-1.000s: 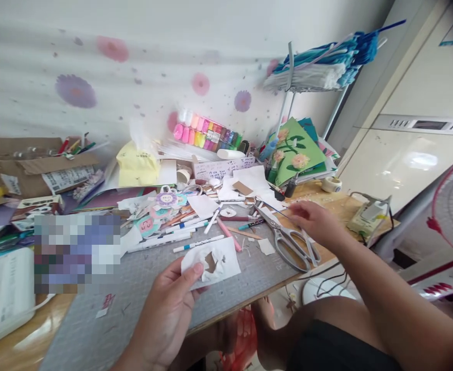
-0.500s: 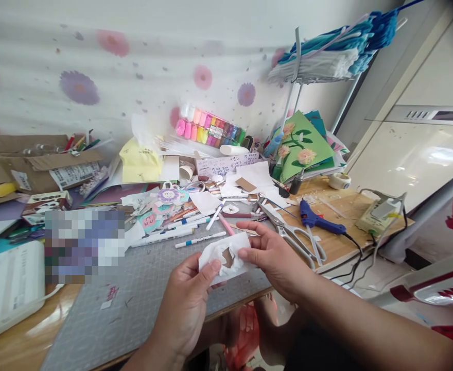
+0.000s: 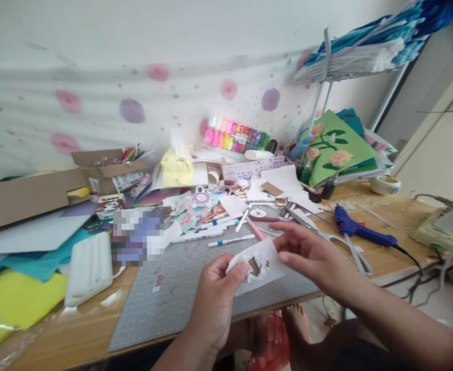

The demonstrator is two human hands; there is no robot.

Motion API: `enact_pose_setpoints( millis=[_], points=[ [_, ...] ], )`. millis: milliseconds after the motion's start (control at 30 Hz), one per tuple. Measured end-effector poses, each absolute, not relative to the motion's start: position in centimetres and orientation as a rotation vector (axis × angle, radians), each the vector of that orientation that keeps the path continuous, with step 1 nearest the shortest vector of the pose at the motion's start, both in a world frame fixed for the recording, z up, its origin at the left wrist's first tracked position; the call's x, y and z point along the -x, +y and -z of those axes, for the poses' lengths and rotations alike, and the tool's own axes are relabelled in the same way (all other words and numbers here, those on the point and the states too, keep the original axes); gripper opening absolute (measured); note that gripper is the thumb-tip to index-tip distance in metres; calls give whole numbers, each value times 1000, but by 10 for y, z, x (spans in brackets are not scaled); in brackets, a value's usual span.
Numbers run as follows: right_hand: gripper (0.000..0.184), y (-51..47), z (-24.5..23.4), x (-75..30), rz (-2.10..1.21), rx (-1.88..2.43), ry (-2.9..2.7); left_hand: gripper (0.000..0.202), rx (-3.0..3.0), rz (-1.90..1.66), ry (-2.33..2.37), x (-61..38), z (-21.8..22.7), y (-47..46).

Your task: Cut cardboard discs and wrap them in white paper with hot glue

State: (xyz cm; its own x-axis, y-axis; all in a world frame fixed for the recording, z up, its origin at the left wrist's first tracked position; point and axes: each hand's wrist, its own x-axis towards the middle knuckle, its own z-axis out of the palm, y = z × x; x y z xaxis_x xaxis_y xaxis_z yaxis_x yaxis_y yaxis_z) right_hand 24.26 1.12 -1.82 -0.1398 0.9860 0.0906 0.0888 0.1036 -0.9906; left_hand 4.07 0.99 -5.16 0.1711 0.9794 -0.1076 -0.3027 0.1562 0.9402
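A small white paper piece (image 3: 271, 275) with a ragged torn opening is held up over the front edge of the desk mat. Brown material shows inside that opening. My left hand (image 3: 221, 293) pinches the paper's left end, thumb on top beside the tear. At the right edge, the thumb of my right hand (image 3: 307, 257) meets the paper, with a finger partly hidden behind it and the index finger stretched out above. Markers (image 3: 230, 240) lie on the grey cutting mat (image 3: 164, 304) just behind the paper.
Large scissors (image 3: 338, 239) and a blue glue gun (image 3: 365, 232) with a cord lie to the right. Paper scraps and cut-outs (image 3: 201, 200) clutter the middle. A white power bank (image 3: 89, 268) sits left, near cardboard boxes (image 3: 25, 198). Coloured clay packs (image 3: 238, 135) stand behind.
The view has swung left, so the desk appears shifted to the right. My right thumb has moved from beside the tear to the paper's right edge. My left hand keeps its pinch.
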Motion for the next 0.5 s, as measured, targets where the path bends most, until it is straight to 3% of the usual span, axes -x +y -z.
enact_pose_setpoints(
  millis=[100, 200, 367, 500],
  points=[
    [45, 17, 22, -266, -1039, 1292, -1369, 22, -1054, -1144, 991, -30, 52, 11],
    [49, 17, 27, -267, -1159, 1287, -1375, 24, -1122, -1057, 1036, -23, 51, 12],
    [70, 16, 35, -222, -1427, 1163, -1492, 23, -1296, -866, 1142, -15, 50, 17],
    [63, 27, 41, -195, -1401, 1238, -1592, 21, -1363, -792, 1211, -4, 50, 24]
  ],
)
